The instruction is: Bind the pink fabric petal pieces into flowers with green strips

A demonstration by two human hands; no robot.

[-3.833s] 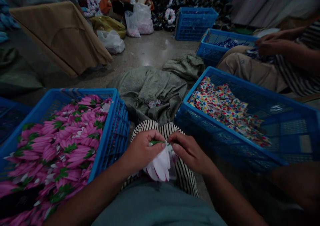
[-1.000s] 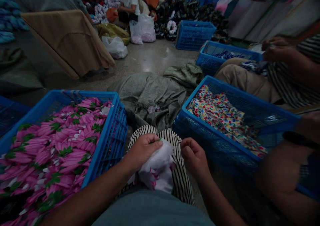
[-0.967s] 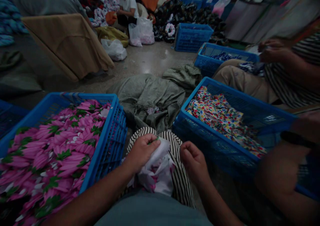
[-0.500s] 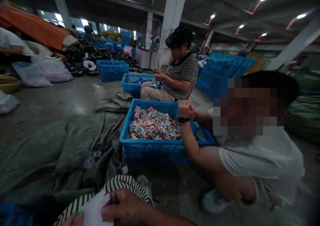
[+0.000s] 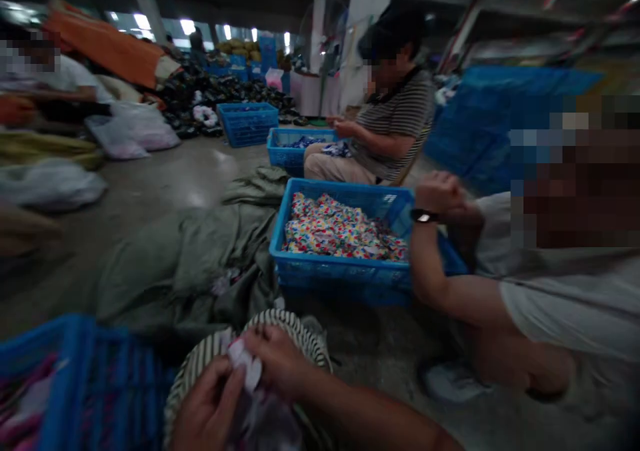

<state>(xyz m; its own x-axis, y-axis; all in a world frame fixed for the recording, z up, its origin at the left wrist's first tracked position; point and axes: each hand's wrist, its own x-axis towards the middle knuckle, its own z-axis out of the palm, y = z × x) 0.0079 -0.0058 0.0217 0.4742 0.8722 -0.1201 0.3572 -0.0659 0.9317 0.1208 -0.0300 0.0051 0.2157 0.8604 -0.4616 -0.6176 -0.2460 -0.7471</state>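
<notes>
Fingers [image 5: 231,386] pinched on white cloth [image 5: 246,366].

Left hand [image 5: 205,404] cut off at bottom edge, wrist out of frame; white cloth [image 5: 245,366] partly covered by it and by right hand [image 5: 277,361], lower folds dim, blurred. Lower left, crate of pink pieces [image 5: 75,384] runs off left and bottom edges. Patterned-cloth crate [image 5: 345,271]: right part hidden behind watch-wearing person's forearm [image 5: 425,258]; that person's face pixelated, body cut by right edge. Seated person's handheld item [image 5: 340,124], upper centre, too small to tell
</notes>
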